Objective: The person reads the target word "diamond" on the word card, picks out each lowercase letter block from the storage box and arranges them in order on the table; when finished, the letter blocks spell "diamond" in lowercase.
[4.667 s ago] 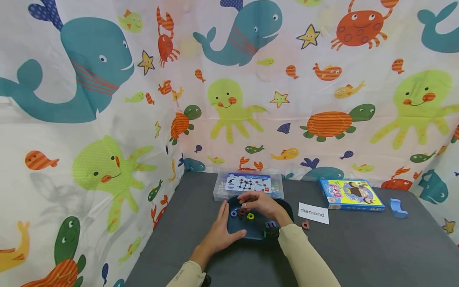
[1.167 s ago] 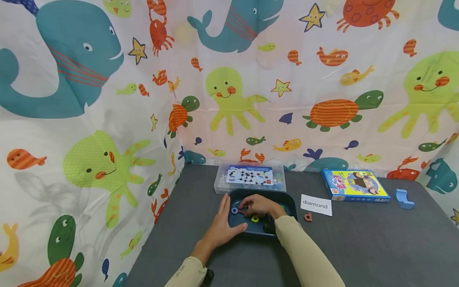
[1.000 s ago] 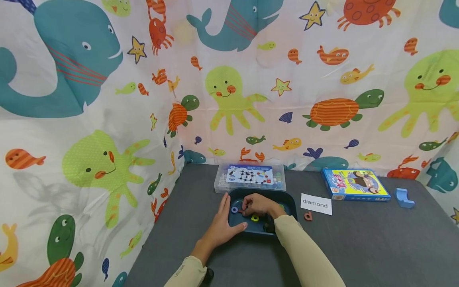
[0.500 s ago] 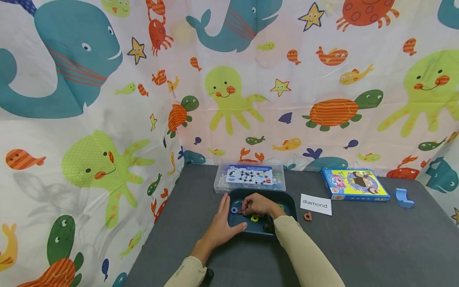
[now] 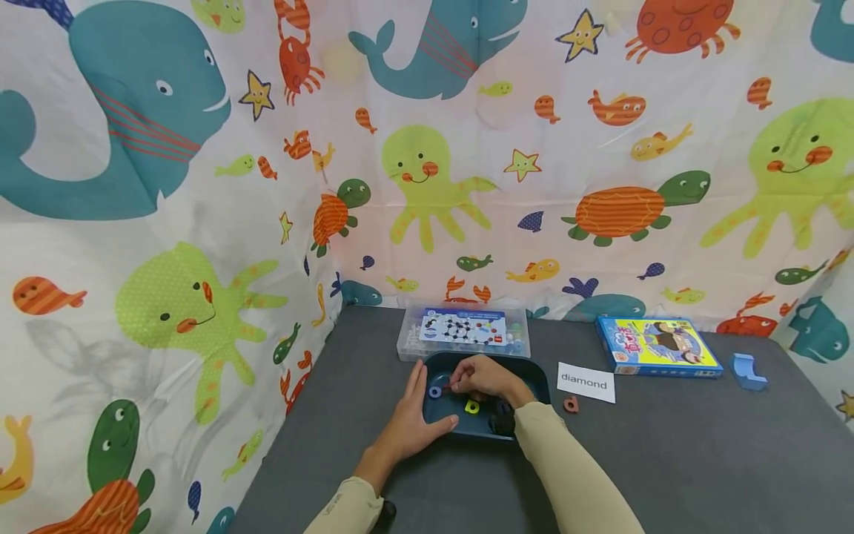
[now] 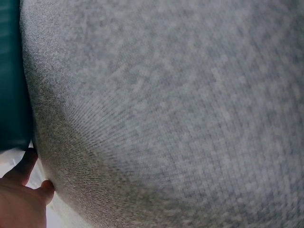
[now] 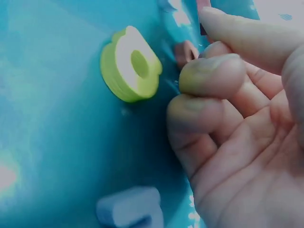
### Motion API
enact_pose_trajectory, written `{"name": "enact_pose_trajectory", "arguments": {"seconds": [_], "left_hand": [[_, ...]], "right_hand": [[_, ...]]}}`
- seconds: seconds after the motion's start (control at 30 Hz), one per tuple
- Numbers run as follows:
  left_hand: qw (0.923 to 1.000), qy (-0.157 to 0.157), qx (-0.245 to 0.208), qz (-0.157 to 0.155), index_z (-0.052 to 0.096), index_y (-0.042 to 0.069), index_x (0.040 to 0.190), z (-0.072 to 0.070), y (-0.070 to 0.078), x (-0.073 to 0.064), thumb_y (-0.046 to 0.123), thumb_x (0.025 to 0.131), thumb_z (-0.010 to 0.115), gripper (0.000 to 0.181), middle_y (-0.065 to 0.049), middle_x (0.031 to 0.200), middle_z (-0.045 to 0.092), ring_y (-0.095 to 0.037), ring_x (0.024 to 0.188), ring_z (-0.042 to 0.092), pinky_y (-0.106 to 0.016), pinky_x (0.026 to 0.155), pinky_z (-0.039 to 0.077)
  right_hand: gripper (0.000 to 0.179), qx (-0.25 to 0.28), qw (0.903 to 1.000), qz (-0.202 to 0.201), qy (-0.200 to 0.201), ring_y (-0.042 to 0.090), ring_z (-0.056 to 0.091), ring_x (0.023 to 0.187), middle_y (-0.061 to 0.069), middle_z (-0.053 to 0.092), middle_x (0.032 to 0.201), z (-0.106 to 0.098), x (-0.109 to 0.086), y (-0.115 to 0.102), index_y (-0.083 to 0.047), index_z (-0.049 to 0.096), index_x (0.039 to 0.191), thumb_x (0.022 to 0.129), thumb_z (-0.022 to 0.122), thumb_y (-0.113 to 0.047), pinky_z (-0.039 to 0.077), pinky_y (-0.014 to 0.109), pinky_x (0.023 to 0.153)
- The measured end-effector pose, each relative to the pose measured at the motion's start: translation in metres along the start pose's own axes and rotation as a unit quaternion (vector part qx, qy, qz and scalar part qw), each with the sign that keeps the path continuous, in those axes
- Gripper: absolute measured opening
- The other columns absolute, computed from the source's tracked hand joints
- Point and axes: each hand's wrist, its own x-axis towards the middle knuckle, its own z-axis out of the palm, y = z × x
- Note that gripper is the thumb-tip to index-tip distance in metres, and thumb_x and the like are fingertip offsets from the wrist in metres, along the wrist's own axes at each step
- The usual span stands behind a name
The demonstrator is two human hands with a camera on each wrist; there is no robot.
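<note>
My right hand reaches into a dark blue tray and pinches a thin red toy letter between thumb and forefinger. The fingers hide much of its shape. Beside that hand lie a yellow toy letter with a hole, a blue ring-shaped letter and a brownish letter. Another blue letter shows low in the right wrist view. My left hand rests against the tray's left side with straight fingers, thumb along the front edge; the left wrist view catches only part of it.
Behind the tray stands a clear plastic case of small parts. To its right are a white card reading "diamond", a brownish letter d, a flat blue-yellow box and a blue curved holder. A patterned curtain hangs behind.
My right hand came down from above the tray and took hold of the red letter. Over the last half second hand and letter rise slightly. The left hand stays at the tray.
</note>
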Motion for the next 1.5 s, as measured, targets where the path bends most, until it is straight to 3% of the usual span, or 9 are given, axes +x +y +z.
{"name": "enact_pose_trajectory", "arguments": {"seconds": [0.1,0.23,0.57,0.83,0.97,1.1,1.33,1.5], "left_hand": [[1.0,0.002,-0.001,0.001,0.01,0.008,0.173,0.001,-0.001,0.001,0.054,0.094,0.077,0.113,-0.002,0.18,-0.002,-0.04,0.158,0.026,-0.07,0.117,0.032],[1.0,0.002,-0.005,0.002,0.009,0.009,0.173,0.0,0.0,0.002,0.053,0.093,0.077,0.114,-0.002,0.18,-0.001,-0.041,0.158,0.026,-0.071,0.117,0.03],[1.0,-0.002,-0.003,-0.004,0.009,0.011,0.173,0.001,0.003,0.005,0.054,0.093,0.078,0.115,-0.002,0.18,-0.001,-0.04,0.159,0.023,-0.071,0.119,0.028],[1.0,0.004,-0.009,-0.001,0.008,0.012,0.174,0.005,-0.001,0.006,0.054,0.093,0.078,0.115,0.0,0.18,-0.002,-0.038,0.159,0.024,-0.07,0.119,0.028],[0.9998,0.008,-0.017,0.003,0.009,0.01,0.173,0.005,-0.001,0.004,0.052,0.093,0.08,0.115,-0.002,0.18,-0.001,-0.039,0.159,0.025,-0.07,0.119,0.028],[0.9998,0.008,-0.017,0.003,0.01,0.009,0.173,0.006,-0.002,0.003,0.051,0.093,0.08,0.114,-0.004,0.18,-0.001,-0.04,0.158,0.026,-0.071,0.118,0.029],[0.9998,0.009,-0.018,-0.001,0.009,0.012,0.174,0.006,0.0,-0.002,0.051,0.093,0.08,0.114,-0.001,0.18,-0.002,-0.039,0.159,0.025,-0.07,0.119,0.027],[0.9997,0.015,-0.019,-0.004,0.008,0.013,0.174,0.004,0.002,-0.002,0.05,0.093,0.081,0.114,0.0,0.18,-0.001,-0.04,0.159,0.025,-0.07,0.119,0.027]], "right_hand": [[0.007,-0.004,0.9997,-0.013,0.018,0.015,0.051,0.055,0.012,0.073,0.085,-0.006,-0.007,0.001,-0.002,0.075,0.101,0.101,0.073,-0.009,0.046,0.027,0.054],[0.009,-0.012,0.9983,-0.036,0.044,0.017,0.054,0.059,0.012,0.07,0.083,-0.016,-0.021,-0.002,0.0,0.074,0.102,0.102,0.073,-0.009,0.051,0.033,0.059],[0.016,-0.001,0.995,-0.064,0.076,0.022,0.058,0.066,0.028,0.068,0.091,-0.033,-0.053,-0.012,0.004,0.073,0.106,0.103,0.072,-0.011,0.055,0.039,0.065],[0.015,0.0,0.9909,-0.052,0.124,0.039,0.063,0.082,0.013,0.07,0.095,-0.044,-0.082,-0.014,-0.001,0.073,0.103,0.103,0.073,-0.015,0.058,0.053,0.073],[0.012,0.009,0.988,-0.048,0.147,0.047,0.068,0.093,0.014,0.074,0.097,-0.049,-0.097,-0.014,-0.001,0.072,0.104,0.103,0.073,-0.014,0.06,0.047,0.077],[0.013,0.02,0.9854,-0.057,0.159,0.043,0.071,0.092,0.02,0.075,0.098,-0.055,-0.112,-0.013,0.001,0.07,0.106,0.104,0.073,-0.012,0.059,0.037,0.076],[0.015,0.027,0.9798,-0.056,0.19,0.042,0.073,0.097,0.017,0.075,0.099,-0.065,-0.137,-0.006,0.003,0.07,0.107,0.102,0.075,-0.01,0.06,0.044,0.087],[0.017,0.046,0.974,-0.065,0.212,0.041,0.073,0.095,0.023,0.074,0.104,-0.074,-0.153,-0.003,0.007,0.068,0.107,0.102,0.074,-0.008,0.061,0.038,0.086]]}}
